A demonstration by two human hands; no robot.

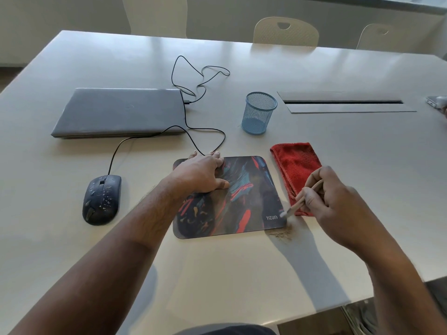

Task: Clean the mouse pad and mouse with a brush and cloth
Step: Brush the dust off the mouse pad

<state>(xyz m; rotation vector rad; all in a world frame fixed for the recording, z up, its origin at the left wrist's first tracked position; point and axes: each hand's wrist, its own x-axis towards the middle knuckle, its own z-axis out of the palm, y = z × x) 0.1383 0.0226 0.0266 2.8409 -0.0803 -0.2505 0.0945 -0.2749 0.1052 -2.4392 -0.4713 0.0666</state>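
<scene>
A dark mouse pad [244, 201] with red and blue streaks lies in front of me. My left hand [203, 174] presses flat on its far left corner. My right hand [333, 201] grips a pale brush [300, 201] whose bristles touch the pad's near right corner. Brownish dust [281, 234] is piled on the table just off that corner. A folded red cloth [296, 165] lies right of the pad, partly under my right hand. The black wired mouse [102, 199], speckled with pale spots, sits to the left of the pad.
A closed grey laptop [118, 112] lies at the back left, with the mouse's black cable [193, 93] looping beside it. A blue mesh pen cup [258, 113] stands behind the cloth. A cable slot [343, 102] is set into the table at right. Chairs stand beyond the far edge.
</scene>
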